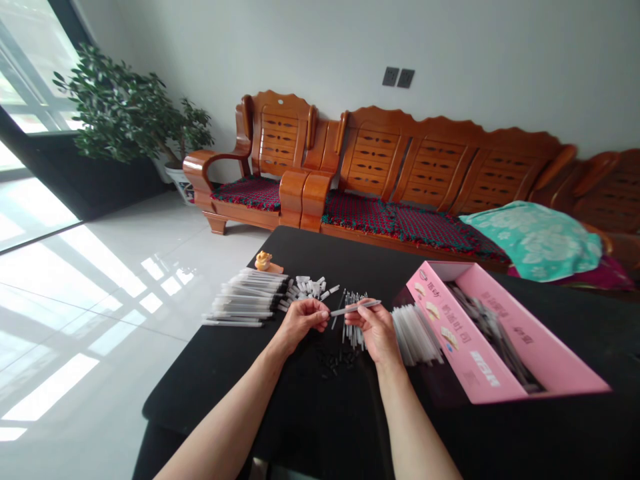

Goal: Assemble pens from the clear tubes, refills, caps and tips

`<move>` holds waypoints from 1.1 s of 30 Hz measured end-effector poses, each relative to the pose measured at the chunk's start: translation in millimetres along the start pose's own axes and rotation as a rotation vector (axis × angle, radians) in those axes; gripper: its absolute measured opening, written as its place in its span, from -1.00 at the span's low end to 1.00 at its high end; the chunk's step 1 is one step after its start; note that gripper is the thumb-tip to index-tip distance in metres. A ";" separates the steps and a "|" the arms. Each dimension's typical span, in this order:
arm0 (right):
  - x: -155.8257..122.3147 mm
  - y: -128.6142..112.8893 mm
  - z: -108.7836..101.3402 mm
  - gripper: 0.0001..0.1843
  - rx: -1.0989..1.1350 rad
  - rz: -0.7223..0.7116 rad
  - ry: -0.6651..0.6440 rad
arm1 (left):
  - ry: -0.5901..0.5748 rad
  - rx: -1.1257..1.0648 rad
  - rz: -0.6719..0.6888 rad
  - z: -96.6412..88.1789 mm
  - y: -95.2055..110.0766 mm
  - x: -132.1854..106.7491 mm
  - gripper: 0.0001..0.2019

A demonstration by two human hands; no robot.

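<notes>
A slim pen (345, 310) with a translucent whitish barrel lies level between my hands above the table. My right hand (375, 327) grips its barrel between thumb and fingers. At the pen's dark left end, my left hand (304, 323) is closed in a pinch; any small part inside those fingertips is hidden. Behind my right hand lies a bunch of thin refills (355, 333), partly covered by it. Small black plugs (336, 360) are scattered below the hands. Clear barrels (416, 337) lie in a row to the right, and white caps (311, 288) sit in a heap beyond my left hand.
Stacked pens with dark ends (245, 300) lie on the black table's (220, 380) left side, near a small yellow figurine (263, 261). A pink box (450, 333) holding dark strip-like pieces (493, 333) stands at the right. A wooden sofa (380, 153) stands behind the table.
</notes>
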State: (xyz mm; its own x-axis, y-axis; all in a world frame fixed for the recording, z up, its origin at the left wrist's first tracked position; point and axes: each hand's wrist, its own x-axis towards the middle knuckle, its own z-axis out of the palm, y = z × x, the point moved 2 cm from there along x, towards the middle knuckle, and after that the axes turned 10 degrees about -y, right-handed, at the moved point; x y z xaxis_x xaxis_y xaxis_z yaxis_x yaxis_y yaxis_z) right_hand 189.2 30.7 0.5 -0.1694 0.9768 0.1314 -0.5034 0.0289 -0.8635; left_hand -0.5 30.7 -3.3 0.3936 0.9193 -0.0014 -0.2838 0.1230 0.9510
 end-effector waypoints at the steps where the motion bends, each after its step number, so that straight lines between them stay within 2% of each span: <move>1: 0.1 0.2 0.0 -0.77 -0.002 0.000 -0.001 | 0.002 -0.001 0.003 0.0 -0.1 0.0 -0.66; 8: -0.1 2.4 -1.1 -0.73 -0.010 0.014 -0.003 | 0.009 0.021 0.019 2.0 0.5 0.6 -0.66; 16: 0.7 2.8 -1.6 -0.68 -0.073 0.037 0.072 | -0.001 0.042 0.124 2.3 0.8 2.8 -0.66; 21: 0.5 0.6 -1.6 -0.65 -0.055 0.016 0.109 | 0.066 0.181 0.038 -0.3 -3.6 2.4 -0.57; 25: 0.6 1.5 -2.1 -0.65 -0.070 0.024 0.100 | 0.014 0.251 -0.055 0.5 -6.3 1.4 -0.50; 30: 0.6 2.6 -1.7 -0.66 -0.080 0.028 0.083 | 0.011 0.227 -0.002 0.7 -3.5 2.0 -0.62; 33: 0.2 2.0 -1.2 -0.66 -0.085 0.030 0.089 | 0.037 0.185 0.043 -0.2 -2.7 2.9 -0.60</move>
State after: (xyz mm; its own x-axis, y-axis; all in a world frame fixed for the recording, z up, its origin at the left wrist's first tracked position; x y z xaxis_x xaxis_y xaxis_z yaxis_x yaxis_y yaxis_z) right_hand 189.2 31.2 -1.7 -0.1057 0.9923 0.0647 -0.4251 0.0137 -0.9051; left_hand 1.1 33.1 -5.9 0.3510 0.9358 0.0324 -0.1330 0.0156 0.9910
